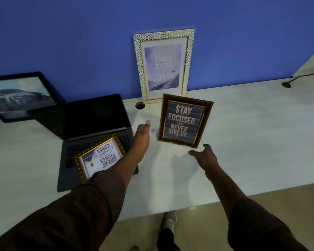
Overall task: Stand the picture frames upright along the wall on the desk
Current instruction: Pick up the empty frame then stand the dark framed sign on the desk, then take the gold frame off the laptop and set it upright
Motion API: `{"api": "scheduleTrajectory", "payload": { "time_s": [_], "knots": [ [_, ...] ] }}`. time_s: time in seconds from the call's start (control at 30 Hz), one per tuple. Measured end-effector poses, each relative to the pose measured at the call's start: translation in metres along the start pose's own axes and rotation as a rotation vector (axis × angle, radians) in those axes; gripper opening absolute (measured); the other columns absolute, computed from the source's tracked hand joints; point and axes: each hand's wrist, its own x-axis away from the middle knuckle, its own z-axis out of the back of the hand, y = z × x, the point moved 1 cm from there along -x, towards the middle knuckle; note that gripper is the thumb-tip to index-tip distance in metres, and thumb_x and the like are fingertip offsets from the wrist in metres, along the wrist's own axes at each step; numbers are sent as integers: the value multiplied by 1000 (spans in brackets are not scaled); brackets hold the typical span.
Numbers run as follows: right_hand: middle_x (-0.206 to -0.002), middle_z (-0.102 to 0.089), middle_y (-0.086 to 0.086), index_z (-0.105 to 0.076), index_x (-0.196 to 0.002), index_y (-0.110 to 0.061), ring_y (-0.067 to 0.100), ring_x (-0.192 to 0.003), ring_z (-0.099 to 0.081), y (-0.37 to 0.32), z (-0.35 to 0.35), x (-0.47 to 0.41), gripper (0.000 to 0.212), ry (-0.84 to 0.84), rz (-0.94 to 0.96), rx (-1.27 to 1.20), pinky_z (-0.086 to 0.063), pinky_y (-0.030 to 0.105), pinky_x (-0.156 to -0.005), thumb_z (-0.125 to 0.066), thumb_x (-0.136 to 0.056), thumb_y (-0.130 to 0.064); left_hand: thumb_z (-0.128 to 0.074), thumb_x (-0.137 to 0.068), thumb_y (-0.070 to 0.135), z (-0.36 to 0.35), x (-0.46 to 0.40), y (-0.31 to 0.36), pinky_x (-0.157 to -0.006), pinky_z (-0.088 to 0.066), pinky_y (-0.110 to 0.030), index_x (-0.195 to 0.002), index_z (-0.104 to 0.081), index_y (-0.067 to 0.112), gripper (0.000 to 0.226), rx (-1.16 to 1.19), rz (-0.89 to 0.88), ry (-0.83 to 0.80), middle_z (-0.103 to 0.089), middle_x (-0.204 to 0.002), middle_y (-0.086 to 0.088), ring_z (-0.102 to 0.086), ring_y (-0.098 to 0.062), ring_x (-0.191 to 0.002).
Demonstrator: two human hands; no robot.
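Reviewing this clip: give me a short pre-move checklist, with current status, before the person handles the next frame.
1. Left hand free: ok, open, holding nothing.
2. Right hand free: ok, open, just below the brown frame.
3. Brown frame standing upright: ok; at the wall: not ok, it stands forward of the white frame.
4. Gold frame upright: not ok, lying on the laptop.
5. Black frame propped securely: cannot tell.
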Motion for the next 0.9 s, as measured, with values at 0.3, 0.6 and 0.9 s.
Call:
{"api": "scheduleTrajectory", "payload": {
  "time_s": [0.3,0.6,0.9],
  "knots": [
    [-137,-59,10,-53,-136,-22,26,-117,-60,-24,-112,79,67,-279,163,126,-48,35,-93,-80,-79,-43,-61,-98,35,128,80,-70,-102,-44,-35,-140,-50,17,47,-113,-8,165,-56,-134,0,-54,-24,-120],
    [-137,-60,11,-48,-139,-16,25,-110,-58,-59,-204,77,58,-399,281,278,-51,39,-92,-74,-90,-31,-65,-87,30,207,73,-125,-87,-51,-34,-137,-56,20,52,-31,164,286,-67,-125,-2,-64,-26,-110],
    [-127,-68,13,-64,-126,-9,34,-115,-64,-62,-248,28,39,-450,259,385,-53,45,-100,-72,-92,-25,-66,-78,28,213,42,-149,-70,-51,-31,-126,-63,14,50,52,352,375,-71,-119,-11,-67,-26,-99]
  ]
}}
